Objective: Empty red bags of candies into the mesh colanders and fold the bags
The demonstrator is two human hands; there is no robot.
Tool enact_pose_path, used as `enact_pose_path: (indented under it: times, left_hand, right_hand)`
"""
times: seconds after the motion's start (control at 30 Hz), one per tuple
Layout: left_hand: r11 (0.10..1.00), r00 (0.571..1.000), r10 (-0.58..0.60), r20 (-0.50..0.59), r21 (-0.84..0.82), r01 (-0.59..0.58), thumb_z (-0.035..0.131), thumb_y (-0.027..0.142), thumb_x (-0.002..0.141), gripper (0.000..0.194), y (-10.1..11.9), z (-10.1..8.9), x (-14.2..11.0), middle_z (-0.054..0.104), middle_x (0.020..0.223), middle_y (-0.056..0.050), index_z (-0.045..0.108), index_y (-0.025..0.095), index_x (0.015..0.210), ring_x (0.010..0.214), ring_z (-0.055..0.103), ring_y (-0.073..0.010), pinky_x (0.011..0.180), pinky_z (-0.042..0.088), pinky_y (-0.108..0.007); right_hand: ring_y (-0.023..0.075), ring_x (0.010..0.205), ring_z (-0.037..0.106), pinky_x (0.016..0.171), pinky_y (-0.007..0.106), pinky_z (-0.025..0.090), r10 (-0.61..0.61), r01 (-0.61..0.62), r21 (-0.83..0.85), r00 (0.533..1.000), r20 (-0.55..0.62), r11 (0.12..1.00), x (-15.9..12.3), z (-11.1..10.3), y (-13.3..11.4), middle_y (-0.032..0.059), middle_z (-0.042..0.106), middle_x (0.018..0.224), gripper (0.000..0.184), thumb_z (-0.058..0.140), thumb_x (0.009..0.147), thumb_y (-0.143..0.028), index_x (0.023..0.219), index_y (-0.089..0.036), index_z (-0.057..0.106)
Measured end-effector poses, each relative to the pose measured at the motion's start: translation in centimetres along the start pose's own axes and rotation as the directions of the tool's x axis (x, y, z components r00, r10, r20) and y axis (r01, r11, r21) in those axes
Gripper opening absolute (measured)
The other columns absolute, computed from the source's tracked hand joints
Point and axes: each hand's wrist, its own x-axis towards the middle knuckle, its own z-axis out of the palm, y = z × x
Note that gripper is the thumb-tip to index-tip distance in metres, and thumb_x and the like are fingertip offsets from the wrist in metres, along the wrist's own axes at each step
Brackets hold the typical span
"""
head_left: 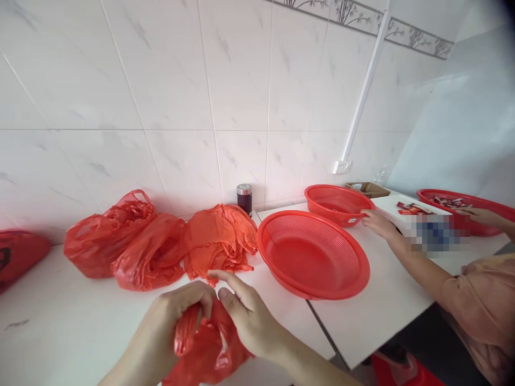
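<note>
My left hand (171, 316) is closed around the gathered top of a red plastic bag (211, 351), with a twisted end poking out below its fingers. Against the bag's right side rests my right hand (255, 319), its thumb and forefinger stretched out and apart; its other fingers are partly hidden. The lower part of the bag hangs by the table's front edge. Just beyond my hands lies a stack of flat orange-red plastic bags (221, 236). Two filled red plastic bags (108, 233) stand left of that stack, contents not clear.
A large red colander (314, 252) sits to the right, with another red basket (336, 203) behind it. A dark cup (244, 199) stands by the wall. At right, a co-worker's hand (378, 222) touches the rear basket, near a red tray (483, 209) of small packets.
</note>
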Motion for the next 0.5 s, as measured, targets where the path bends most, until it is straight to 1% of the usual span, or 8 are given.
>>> enact_pose_path:
  times: [0.03,0.07,0.13,0.17,0.2,0.33,0.43,0.5]
  left_hand:
    - [0.999,0.994,0.034,-0.101,0.030,-0.031,0.049,0.010,0.069,0.015,-0.1,0.6,-0.1,0.058,0.068,0.000,0.043,0.023,0.065,0.057,0.047,-0.0146,0.053,0.038,-0.024]
    - [0.997,0.981,0.060,-0.186,0.047,-0.052,0.051,0.011,0.067,0.014,-0.2,1.0,-0.3,0.060,0.077,-0.001,0.044,0.024,0.069,0.062,0.050,-0.0158,0.055,0.039,-0.025]
    - [0.996,0.947,0.073,-0.313,0.065,-0.055,0.055,0.015,0.068,0.016,-0.3,1.5,-0.7,0.061,0.100,-0.007,0.050,0.025,0.079,0.079,0.059,-0.0208,0.063,0.045,-0.027]
    - [0.997,0.939,0.068,-0.338,0.063,-0.049,0.057,0.018,0.070,0.017,-0.4,1.5,-1.0,0.060,0.109,-0.008,0.054,0.025,0.085,0.088,0.060,-0.0236,0.068,0.047,-0.028]
    - [0.998,0.941,0.060,-0.333,0.049,-0.046,0.059,0.021,0.074,0.018,-0.4,1.5,-1.3,0.060,0.114,-0.009,0.058,0.027,0.091,0.095,0.061,-0.0257,0.073,0.049,-0.029]
    - [0.995,0.991,0.004,-0.131,-0.099,-0.017,0.057,0.036,0.083,0.028,-0.3,1.1,-2.4,0.066,0.113,-0.007,0.066,0.033,0.109,0.101,0.063,-0.0285,0.084,0.051,-0.031]
    - [0.977,0.975,-0.145,-0.169,-0.179,0.115,0.052,0.045,0.086,0.031,-1.4,1.1,-3.8,0.070,0.109,-0.006,0.071,0.032,0.106,0.099,0.063,-0.0290,0.089,0.050,-0.033]
    - [0.945,0.937,-0.288,-0.196,-0.213,0.246,0.051,0.052,0.084,0.034,-3.4,1.0,-5.3,0.073,0.098,-0.005,0.072,0.031,0.101,0.088,0.066,-0.0272,0.081,0.053,-0.032]
  right_hand:
    - [0.0173,0.104,0.059,0.093,0.031,0.045,0.014,-0.014,0.043,1.000,0.009,0.999,0.1,0.0,0.2,0.0051,0.063,0.110,0.040,0.039,0.099,-0.044,0.131,-0.026,0.051]
    - [0.0174,0.103,0.060,0.091,0.031,0.046,0.037,-0.041,0.088,0.998,0.048,0.995,0.1,0.0,0.5,0.0047,0.063,0.110,0.039,0.040,0.098,-0.045,0.129,-0.026,0.053]
    - [0.0160,0.088,0.062,0.078,0.028,0.049,0.091,-0.111,0.138,0.986,0.141,0.984,0.2,-0.1,0.7,0.0029,0.065,0.098,0.035,0.046,0.095,-0.046,0.120,-0.024,0.058]
    - [0.0150,0.081,0.062,0.072,0.026,0.048,0.107,-0.129,0.134,0.981,0.162,0.983,0.2,-0.2,0.8,0.0020,0.064,0.091,0.032,0.049,0.094,-0.045,0.113,-0.023,0.061]
    - [0.0143,0.079,0.060,0.070,0.025,0.047,0.112,-0.132,0.115,0.980,0.163,0.985,0.1,-0.3,0.7,0.0013,0.064,0.087,0.028,0.052,0.093,-0.043,0.106,-0.021,0.062]
    - [0.0123,0.079,0.057,0.069,0.022,0.044,0.071,-0.075,0.032,0.993,0.097,0.997,-0.5,-0.3,-0.1,-0.0001,0.061,0.086,0.018,0.053,0.092,-0.036,0.092,-0.019,0.059]
    - [0.0091,0.065,0.051,0.058,0.019,0.039,0.066,-0.066,0.010,0.997,0.038,0.998,-1.1,-0.3,0.2,-0.0037,0.052,0.071,0.022,0.054,0.092,-0.038,0.080,-0.019,0.052]
    - [0.0084,0.059,0.049,0.055,0.019,0.038,0.073,-0.072,0.027,0.996,-0.050,0.997,-1.5,-0.5,1.0,-0.0054,0.046,0.064,0.027,0.053,0.092,-0.040,0.075,-0.020,0.045]
